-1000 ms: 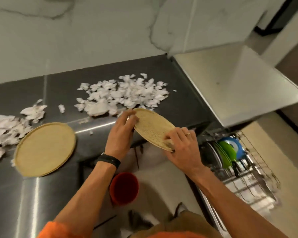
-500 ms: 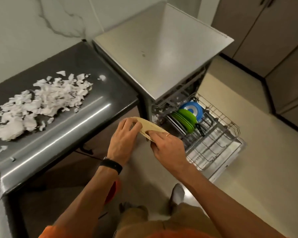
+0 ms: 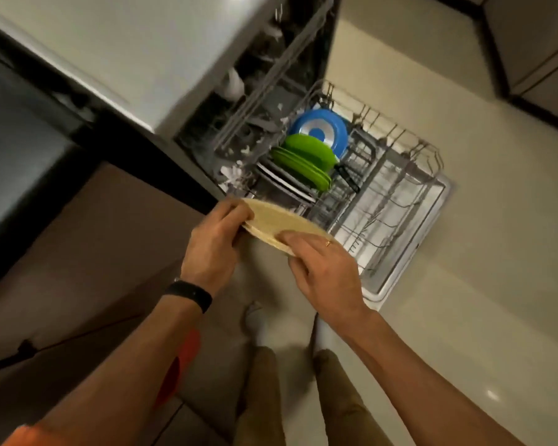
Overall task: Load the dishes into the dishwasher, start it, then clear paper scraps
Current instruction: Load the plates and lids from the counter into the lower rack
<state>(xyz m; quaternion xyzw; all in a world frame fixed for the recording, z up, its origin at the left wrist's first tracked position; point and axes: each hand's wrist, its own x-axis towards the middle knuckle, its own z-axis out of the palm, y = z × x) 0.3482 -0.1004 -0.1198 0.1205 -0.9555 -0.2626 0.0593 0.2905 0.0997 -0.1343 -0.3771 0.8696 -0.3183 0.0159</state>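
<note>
Holding tan plate [image 3: 279,220], left hand [image 3: 216,243] and right hand [image 3: 322,268] both curled on rim; I'd tilt upright (dishwasher rack [image 3: 397,201] free beyond right hand), lower.

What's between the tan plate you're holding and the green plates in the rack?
In the head view, thin dark plates stand in the rack between them.

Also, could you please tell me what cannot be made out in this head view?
Head view only:
- Upper rack contents: motion-blurred, just white shapes.
- Tan plate: rim partly hidden under left hand and right hand.
- Counter: cut off by the left edge.
- Dark dishes beside green plates: edge-on, uncountable.
</note>
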